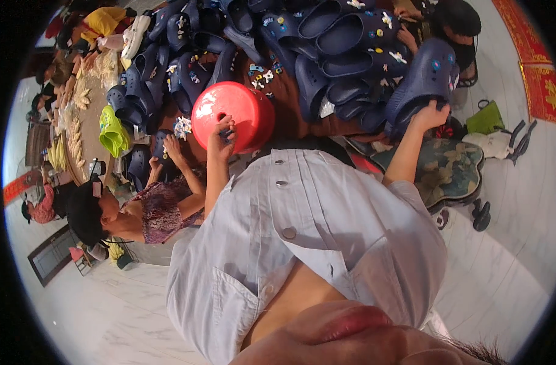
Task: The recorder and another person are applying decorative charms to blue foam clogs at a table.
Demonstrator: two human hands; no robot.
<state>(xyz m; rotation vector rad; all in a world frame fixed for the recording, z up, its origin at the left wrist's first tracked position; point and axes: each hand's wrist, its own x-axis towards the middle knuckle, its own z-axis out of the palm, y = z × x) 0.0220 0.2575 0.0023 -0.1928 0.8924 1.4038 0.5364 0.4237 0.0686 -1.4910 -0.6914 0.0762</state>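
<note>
At the right end of the heaped clogs (345, 39), I have my right hand (433, 115) closed on a navy clog (419, 73), its toe pointing away from me. My left hand (222, 139) is half curled by a red plastic tub (244, 106) (whether it pinches something small, I cannot tell). Loose shoe charms (264, 79) lie on the brown surface (290, 112) nearby.

Dark navy clogs (416, 82); bright red tub (252, 118); reddish-brown desk (290, 115); lime-green shoes (112, 134); pale grey-blue shirt (326, 210); mottled purple top (161, 210) on a co-worker; green-and-brown camouflage cushion (451, 167); red-and-gold banner (542, 91); white floor (132, 298) with grey marbling.
</note>
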